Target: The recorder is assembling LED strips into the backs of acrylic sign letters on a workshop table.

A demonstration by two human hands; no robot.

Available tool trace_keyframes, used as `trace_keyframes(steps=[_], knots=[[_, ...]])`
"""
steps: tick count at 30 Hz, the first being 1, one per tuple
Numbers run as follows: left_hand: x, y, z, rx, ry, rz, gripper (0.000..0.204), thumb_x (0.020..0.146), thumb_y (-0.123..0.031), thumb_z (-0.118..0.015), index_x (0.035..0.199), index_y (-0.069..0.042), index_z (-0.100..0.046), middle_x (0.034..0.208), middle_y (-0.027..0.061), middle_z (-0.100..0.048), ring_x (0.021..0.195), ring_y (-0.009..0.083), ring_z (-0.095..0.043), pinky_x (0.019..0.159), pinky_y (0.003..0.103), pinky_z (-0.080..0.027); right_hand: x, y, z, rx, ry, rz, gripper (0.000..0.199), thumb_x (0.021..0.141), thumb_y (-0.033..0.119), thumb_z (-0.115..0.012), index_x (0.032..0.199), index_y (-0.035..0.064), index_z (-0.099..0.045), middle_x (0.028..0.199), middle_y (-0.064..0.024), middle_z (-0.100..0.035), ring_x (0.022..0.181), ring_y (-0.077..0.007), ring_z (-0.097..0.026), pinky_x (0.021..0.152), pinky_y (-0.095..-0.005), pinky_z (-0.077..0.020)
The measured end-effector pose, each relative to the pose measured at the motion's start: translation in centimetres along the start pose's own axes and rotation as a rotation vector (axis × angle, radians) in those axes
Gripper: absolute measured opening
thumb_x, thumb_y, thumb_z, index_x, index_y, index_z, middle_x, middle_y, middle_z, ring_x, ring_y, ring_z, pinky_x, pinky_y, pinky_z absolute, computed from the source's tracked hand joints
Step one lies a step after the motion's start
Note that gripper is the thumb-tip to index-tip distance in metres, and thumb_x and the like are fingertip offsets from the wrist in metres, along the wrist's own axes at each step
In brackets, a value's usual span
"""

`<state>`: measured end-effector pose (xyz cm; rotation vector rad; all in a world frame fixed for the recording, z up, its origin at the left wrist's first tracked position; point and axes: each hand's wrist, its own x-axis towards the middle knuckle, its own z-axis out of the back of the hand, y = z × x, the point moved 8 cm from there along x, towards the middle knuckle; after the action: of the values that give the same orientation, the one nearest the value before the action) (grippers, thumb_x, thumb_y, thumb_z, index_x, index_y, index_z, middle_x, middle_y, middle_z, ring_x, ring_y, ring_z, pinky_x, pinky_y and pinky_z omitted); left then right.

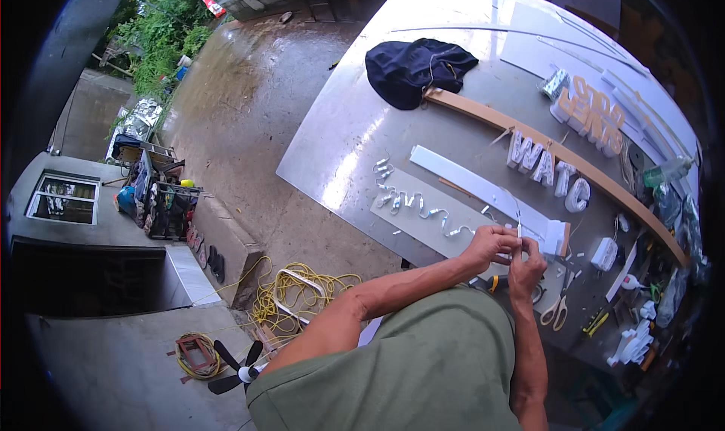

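Note:
My left hand [489, 247] and my right hand [526, 270] meet over the near edge of the table, fingers pinched together. Between their fingertips stands a small, slim white piece [519, 230] with a thin wire rising from it; its exact kind is too small to make out. Just beyond lies a long white strip [483, 192] with a brown end. Left of my hands, a chain of small white light modules on wire [411, 201] winds across a grey board [423, 218]. Scissors [555, 312] with pale handles rest right of my right hand.
Raised white block letters [547, 164] line a long brown bar [483, 112] across the metal table [332, 144]. Dark cloth [415, 69] lies at its far left. A yellow-handled tool [595, 322] sits at right. Yellow cord [291, 299] and a black-bladed fan [243, 372] are at lower left.

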<state>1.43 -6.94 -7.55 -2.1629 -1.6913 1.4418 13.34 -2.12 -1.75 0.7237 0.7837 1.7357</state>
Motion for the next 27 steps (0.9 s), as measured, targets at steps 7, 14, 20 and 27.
trace_keyframes(steps=[7, 14, 20, 27], knots=[[0.4, -2.7, 0.8, 0.375, -0.117, -0.244, 0.013, 0.076, -0.007, -0.078, 0.084, 0.002, -0.074, 0.080, 0.0046, -0.072, 0.076, 0.0119, -0.065, 0.071, 0.025, -0.050, -0.6, 3.0, 0.1, -0.120, -0.090, 0.356, 0.020, 0.088, 0.003, -0.072, 0.106, 0.0031, -0.063, 0.085, -0.0164, -0.069, 0.076, -0.0373, -0.068, 0.065, -0.0449, -0.0526], [0.2, -3.6, 0.8, 0.537, -0.071, -0.050, 0.014, 0.081, -0.012, -0.074, 0.088, 0.000, -0.074, 0.087, 0.0083, -0.074, 0.083, 0.0165, -0.070, 0.069, 0.031, -0.054, -0.9, 3.6, 0.2, -0.186, -0.059, 0.468, 0.017, 0.084, -0.001, -0.067, 0.100, 0.0052, -0.063, 0.075, -0.0081, -0.061, 0.064, -0.0270, -0.065, 0.056, -0.0388, -0.0508], [1.2, -2.5, 1.2, 0.756, 0.008, -0.094, 0.019, 0.085, -0.015, -0.074, 0.097, 0.000, -0.073, 0.089, 0.0090, -0.073, 0.082, 0.0194, -0.070, 0.068, 0.031, -0.055, -1.2, 1.7, 1.4, -0.163, -0.083, 0.326, 0.009, 0.088, 0.005, -0.069, 0.097, 0.0062, -0.067, 0.076, -0.0084, -0.065, 0.063, -0.0276, -0.066, 0.055, -0.0373, -0.0509], [1.9, -4.2, -0.3, 1.564, 0.014, -0.873, 0.048, 0.073, -0.013, -0.081, 0.118, -0.004, -0.068, 0.113, 0.0146, -0.064, 0.102, 0.0298, -0.060, 0.090, 0.039, -0.049, -0.3, -6.6, 2.2, 0.500, -0.101, -0.457, 0.011, 0.094, 0.012, -0.066, 0.090, 0.0021, -0.070, 0.078, -0.0060, -0.072, 0.062, -0.0137, -0.068, 0.062, -0.0280, -0.0580]])
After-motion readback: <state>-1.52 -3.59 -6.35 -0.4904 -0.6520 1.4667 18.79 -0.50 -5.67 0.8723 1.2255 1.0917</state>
